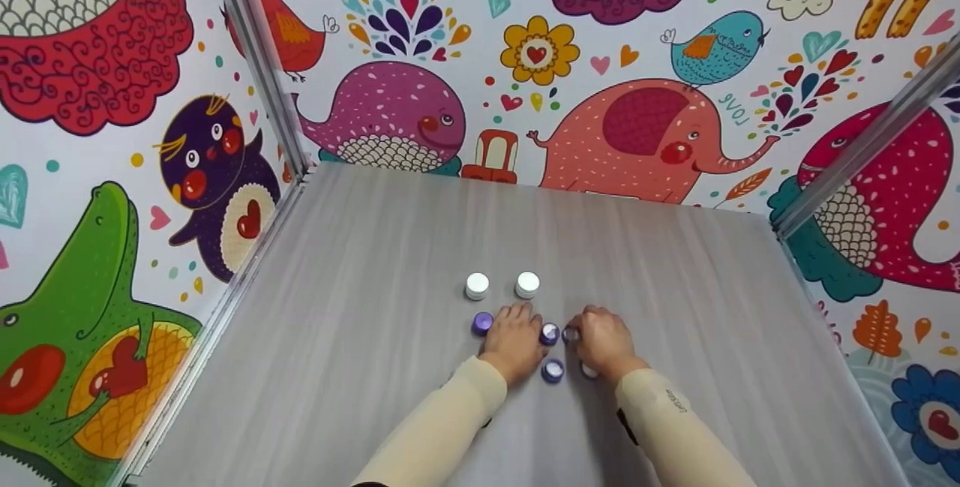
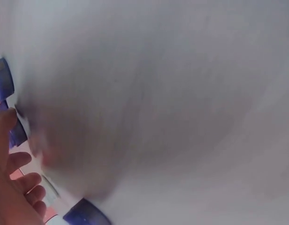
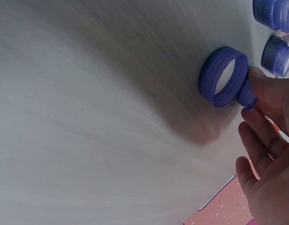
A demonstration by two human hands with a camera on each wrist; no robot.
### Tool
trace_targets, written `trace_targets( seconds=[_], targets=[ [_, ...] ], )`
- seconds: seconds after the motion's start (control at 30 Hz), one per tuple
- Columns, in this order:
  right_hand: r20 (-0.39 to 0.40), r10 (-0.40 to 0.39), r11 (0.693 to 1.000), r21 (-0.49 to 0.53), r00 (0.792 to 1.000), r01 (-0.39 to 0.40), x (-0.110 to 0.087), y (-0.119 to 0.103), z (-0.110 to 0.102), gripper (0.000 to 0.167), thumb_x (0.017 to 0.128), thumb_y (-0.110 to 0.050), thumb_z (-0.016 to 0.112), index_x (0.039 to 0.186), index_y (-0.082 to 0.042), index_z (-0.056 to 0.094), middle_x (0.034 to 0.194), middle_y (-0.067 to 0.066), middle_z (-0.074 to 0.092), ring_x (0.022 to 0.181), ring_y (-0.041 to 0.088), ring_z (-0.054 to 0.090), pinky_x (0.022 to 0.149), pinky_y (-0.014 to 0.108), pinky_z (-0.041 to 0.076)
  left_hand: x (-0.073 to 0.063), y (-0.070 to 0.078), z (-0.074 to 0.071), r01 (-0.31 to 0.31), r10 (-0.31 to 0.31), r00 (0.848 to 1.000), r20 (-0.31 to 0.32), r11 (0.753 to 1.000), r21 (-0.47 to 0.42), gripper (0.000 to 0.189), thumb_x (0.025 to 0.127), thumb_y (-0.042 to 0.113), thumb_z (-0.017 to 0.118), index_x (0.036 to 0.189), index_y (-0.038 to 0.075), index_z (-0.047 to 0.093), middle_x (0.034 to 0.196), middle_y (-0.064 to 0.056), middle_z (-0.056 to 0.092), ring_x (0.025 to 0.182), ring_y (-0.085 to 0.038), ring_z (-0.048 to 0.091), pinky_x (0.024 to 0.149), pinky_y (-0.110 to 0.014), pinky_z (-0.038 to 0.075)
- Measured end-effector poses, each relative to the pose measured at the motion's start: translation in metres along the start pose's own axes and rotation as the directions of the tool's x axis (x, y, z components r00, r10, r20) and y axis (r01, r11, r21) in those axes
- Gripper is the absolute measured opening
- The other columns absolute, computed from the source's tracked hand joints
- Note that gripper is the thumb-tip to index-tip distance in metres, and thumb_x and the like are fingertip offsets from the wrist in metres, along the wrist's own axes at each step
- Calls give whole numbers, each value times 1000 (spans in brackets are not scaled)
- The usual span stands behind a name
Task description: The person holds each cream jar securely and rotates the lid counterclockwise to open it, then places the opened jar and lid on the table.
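My left hand [image 1: 515, 341] pinches a small purple jar [image 1: 550, 334] between thumb and finger; its top looks white. To its right, my right hand [image 1: 602, 338] pinches a purple lid [image 3: 247, 95], largely covered by the thumb and fingertips. Beside that lies another purple lid [image 3: 224, 77], white inside, partly under the right hand in the head view. A second purple jar with a white top [image 1: 553, 371] stands nearer to me, between the wrists. Left of the left hand sits a purple piece [image 1: 482, 323], perhaps a lid.
Two white-topped round containers [image 1: 477, 286] [image 1: 527, 284] stand just beyond the hands. The grey table [image 1: 375, 262] is bounded by printed panels [image 1: 420, 119] at the back and both sides, with metal posts [image 1: 259, 59] at the corners.
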State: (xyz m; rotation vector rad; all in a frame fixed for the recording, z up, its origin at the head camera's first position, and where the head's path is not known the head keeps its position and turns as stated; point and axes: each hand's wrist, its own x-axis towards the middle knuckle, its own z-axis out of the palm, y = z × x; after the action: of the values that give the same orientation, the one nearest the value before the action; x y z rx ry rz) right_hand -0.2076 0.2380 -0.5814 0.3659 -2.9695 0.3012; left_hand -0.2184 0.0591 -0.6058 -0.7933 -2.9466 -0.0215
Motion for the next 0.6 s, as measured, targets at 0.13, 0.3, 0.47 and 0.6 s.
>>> trace_targets(
  seconds=[0.13, 0.3, 0.47, 0.6],
  targets=[
    [23, 16, 1000, 10, 1000, -16, 1, 0, 0, 22, 68, -1, 79, 89, -10, 78, 77, 1, 58, 76, 27, 61, 74, 46, 52, -3, -4, -3, -21, 21, 999, -26, 1000, 18, 48, 90, 43, 63, 127, 13, 64, 133, -9, 56, 123, -24, 50, 102, -38, 35],
    [40, 25, 999, 27, 999, -26, 1, 0, -1, 24, 68, -1, 80, 91, -10, 78, 77, 1, 57, 76, 27, 60, 74, 46, 51, -8, -9, -9, -36, 37, 997, -63, 999, 23, 42, 88, 35, 63, 123, 13, 64, 126, -6, 59, 117, -23, 52, 101, -37, 36],
    [34, 15, 999, 33, 999, -16, 1, 1, -1, 25, 67, 0, 80, 90, -10, 78, 77, 1, 58, 75, 28, 61, 74, 47, 52, -12, -14, -14, -35, 35, 996, -85, 999, 1, 43, 87, 35, 65, 124, 13, 64, 125, -6, 60, 118, -22, 52, 102, -37, 35],
    [39, 15, 999, 35, 999, -17, 1, 2, -1, 24, 68, -1, 79, 91, -9, 78, 78, 2, 59, 77, 28, 63, 74, 47, 52, -15, -19, -17, -29, 28, 994, -105, 999, -12, 42, 86, 36, 66, 121, 13, 65, 124, -5, 61, 119, -22, 52, 102, -37, 36]
  ],
)
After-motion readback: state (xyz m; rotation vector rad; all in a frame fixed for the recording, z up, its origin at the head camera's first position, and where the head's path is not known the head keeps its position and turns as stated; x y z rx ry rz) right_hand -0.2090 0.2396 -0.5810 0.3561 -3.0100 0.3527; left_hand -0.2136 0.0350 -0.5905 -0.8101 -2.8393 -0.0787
